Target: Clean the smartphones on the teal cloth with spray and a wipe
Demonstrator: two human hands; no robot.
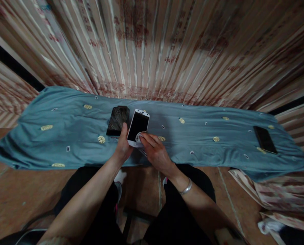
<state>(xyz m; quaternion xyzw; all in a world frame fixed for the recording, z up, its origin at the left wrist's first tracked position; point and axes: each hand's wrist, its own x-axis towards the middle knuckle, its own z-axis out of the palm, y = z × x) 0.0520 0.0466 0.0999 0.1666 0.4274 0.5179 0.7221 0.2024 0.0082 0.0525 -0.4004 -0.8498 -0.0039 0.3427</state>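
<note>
A white phone with a dark screen [139, 124] is tilted up above the blue cloth. My left hand [123, 144] grips its lower left edge, the thumb along the side. Bunched in the fingers of my right hand [155, 149] is a small whitish cloth [138, 136], which touches the lower right part of the screen. Just left of the white phone, dark phones [118, 119] lie stacked on the blue cloth, their glossy top one showing reflections. The palm side of my right hand is hidden.
The blue cloth with yellow patches [192, 131] covers a long narrow table. Another dark phone [265, 139] lies at its right end. Pleated patterned curtains [152, 51] hang behind it. My legs are below the front edge, over a brown floor [223, 190].
</note>
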